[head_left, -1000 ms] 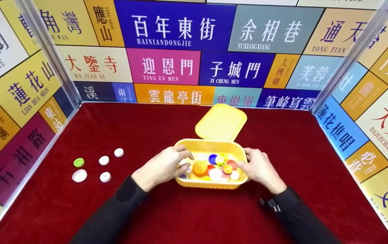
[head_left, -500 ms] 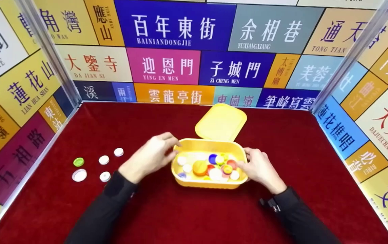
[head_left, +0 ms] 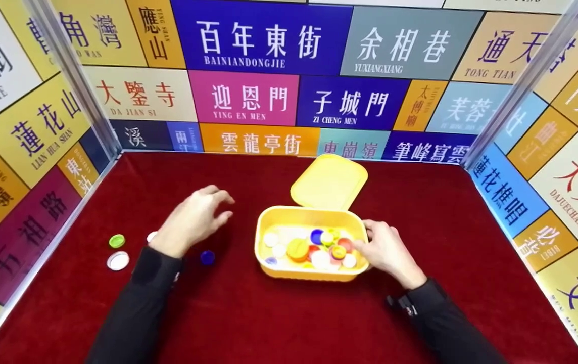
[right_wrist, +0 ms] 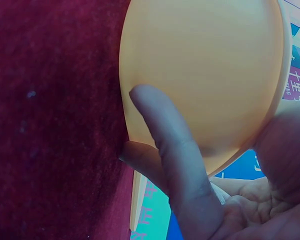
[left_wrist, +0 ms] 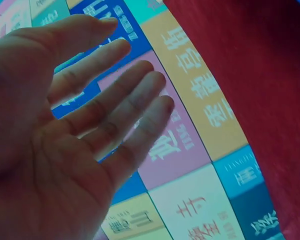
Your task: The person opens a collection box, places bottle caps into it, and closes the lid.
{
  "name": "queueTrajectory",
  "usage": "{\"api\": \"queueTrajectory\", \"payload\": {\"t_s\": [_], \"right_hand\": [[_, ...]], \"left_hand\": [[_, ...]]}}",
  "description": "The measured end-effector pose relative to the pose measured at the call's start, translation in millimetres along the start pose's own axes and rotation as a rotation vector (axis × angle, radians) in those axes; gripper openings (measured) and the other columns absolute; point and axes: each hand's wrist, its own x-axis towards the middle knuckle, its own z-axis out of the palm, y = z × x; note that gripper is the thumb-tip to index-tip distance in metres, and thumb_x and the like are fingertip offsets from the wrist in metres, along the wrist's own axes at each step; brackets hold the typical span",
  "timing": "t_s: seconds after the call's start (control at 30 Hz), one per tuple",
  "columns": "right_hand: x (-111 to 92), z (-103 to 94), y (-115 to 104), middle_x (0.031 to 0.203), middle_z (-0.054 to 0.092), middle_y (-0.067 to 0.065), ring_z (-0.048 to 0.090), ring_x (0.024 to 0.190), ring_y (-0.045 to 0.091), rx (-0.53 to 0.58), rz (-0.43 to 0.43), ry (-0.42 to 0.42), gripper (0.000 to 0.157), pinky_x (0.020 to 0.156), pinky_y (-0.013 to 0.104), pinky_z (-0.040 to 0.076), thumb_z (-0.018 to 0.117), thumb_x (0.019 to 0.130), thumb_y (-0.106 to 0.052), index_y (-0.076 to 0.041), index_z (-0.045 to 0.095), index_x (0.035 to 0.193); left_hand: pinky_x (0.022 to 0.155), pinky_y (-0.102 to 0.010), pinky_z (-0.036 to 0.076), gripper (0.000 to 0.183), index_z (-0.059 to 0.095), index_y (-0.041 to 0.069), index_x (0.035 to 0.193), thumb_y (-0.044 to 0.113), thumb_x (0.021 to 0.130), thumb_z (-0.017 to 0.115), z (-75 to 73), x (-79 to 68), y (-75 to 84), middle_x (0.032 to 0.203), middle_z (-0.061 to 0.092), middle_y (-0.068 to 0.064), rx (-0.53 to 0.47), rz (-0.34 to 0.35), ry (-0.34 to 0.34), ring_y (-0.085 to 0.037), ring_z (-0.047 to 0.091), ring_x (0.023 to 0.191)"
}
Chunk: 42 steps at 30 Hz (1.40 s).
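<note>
head view: the left hand point(head_left: 191, 220) hangs between the box point(head_left: 314, 275) and the loose caps, and which way those caps lie from it looks like the relation that matters. the blue cap point(head_left: 207, 258) is nearest, on the person's side of the thumb, between the left sleeve point(head_left: 130, 298) and the box. the green cap point(head_left: 116, 240) and white cap point(head_left: 118, 260) lie farther out, left of the wrist; another pale cap point(head_left: 152, 236) is half hidden by it. the left hand is nearer to them all. its fingers are loosely bent and a little apart, with nothing in the palm.

the box's long axis runs side to side across the person. the right hand point(head_left: 384, 250) pinches its right end, thumb over the rim and fingers against the outer wall. inside, mixed caps, an orange cap point(head_left: 297, 249) among them, crowd the middle and right, with fewer at the left end.

the lid point(head_left: 329, 183) lies just behind the box; i cannot tell whether they touch. red cloth point(head_left: 289, 323) covers the table, and sign panels point(head_left: 258, 38) wall it at the back and both sides.
</note>
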Motion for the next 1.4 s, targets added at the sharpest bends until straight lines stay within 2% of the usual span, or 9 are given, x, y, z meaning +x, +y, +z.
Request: {"api": "queueTrajectory", "payload": {"t_s": [0.17, 0.37, 0.57, 0.73, 0.93, 1.2, 1.4], "right_hand": [[0.3, -0.4, -0.5, 0.120, 0.088, 0.019, 0.084, 0.092, 0.024, -0.017, -0.005, -0.001, 0.049, 0.076, 0.024, 0.064, 0.087, 0.103, -0.022, 0.003, 0.078, 0.143], [0.7, -0.6, -0.2, 0.121, 0.088, 0.019, 0.084, 0.094, 0.025, -0.020, -0.005, 0.000, 0.049, 0.077, 0.025, 0.065, 0.087, 0.103, -0.022, 0.003, 0.078, 0.143], [0.6, -0.6, -0.4, 0.121, 0.088, 0.020, 0.084, 0.093, 0.025, -0.018, -0.003, -0.001, 0.049, 0.076, 0.024, 0.065, 0.088, 0.103, -0.023, 0.003, 0.078, 0.143], [0.1, -0.5, -0.8, 0.122, 0.087, 0.020, 0.084, 0.093, 0.025, -0.019, -0.001, -0.003, 0.050, 0.078, 0.026, 0.065, 0.087, 0.103, -0.023, 0.004, 0.077, 0.144], [1.0, 0.3, -0.1, 0.122, 0.087, 0.020, 0.084, 0.093, 0.026, -0.016, 0.006, 0.003, 0.051, 0.078, 0.024, 0.064, 0.089, 0.102, -0.023, 0.003, 0.078, 0.144], [0.6, -0.6, -1.8, 0.120, 0.088, 0.019, 0.084, 0.099, 0.027, -0.025, 0.006, 0.008, 0.050, 0.081, 0.028, 0.064, 0.085, 0.101, -0.019, 0.004, 0.077, 0.145], [-0.8, -1.2, -2.5, 0.118, 0.088, 0.019, 0.084, 0.091, 0.024, -0.003, 0.015, -0.002, 0.050, 0.072, 0.024, 0.065, 0.085, 0.102, -0.018, 0.004, 0.076, 0.146]], "left_hand": [[0.109, -0.059, 0.067, 0.032, 0.082, 0.002, 0.133, 0.014, 0.104, 0.086, -3.8, -4.6, -24.9, 0.126, 0.077, -0.023, 0.003, -0.094, -0.035, -0.043, 0.077, 0.113], [0.113, -0.062, 0.065, 0.038, 0.079, -0.002, 0.139, 0.012, 0.104, 0.085, -9.7, -13.3, -49.1, 0.130, 0.074, -0.030, 0.014, -0.210, -0.117, -0.047, 0.073, 0.115], [0.113, -0.065, 0.063, 0.043, 0.077, -0.007, 0.136, 0.007, 0.097, 0.089, -14.2, -21.6, -65.9, 0.129, 0.071, -0.036, 0.038, -0.276, -0.178, -0.051, 0.072, 0.117], [0.113, -0.064, 0.062, 0.041, 0.078, -0.008, 0.135, 0.004, 0.096, 0.083, -16.7, -24.8, -72.5, 0.132, 0.070, -0.038, 0.027, -0.326, -0.225, -0.051, 0.070, 0.118], [0.106, -0.062, 0.063, 0.037, 0.080, -0.007, 0.130, 0.000, 0.095, 0.070, -16.4, -27.0, -77.0, 0.131, 0.071, -0.037, 0.024, -0.351, -0.258, -0.049, 0.068, 0.115], [0.104, -0.064, 0.064, 0.024, 0.082, -0.006, 0.113, -0.004, 0.093, 0.069, -14.2, -28.1, -80.3, 0.117, 0.075, -0.033, 0.075, -0.321, -0.240, -0.050, 0.071, 0.114], [0.103, -0.064, 0.066, 0.020, 0.083, -0.005, 0.108, -0.006, 0.093, 0.069, -13.7, -27.0, -80.8, 0.114, 0.078, -0.031, 0.090, -0.302, -0.241, -0.050, 0.072, 0.112]]}}
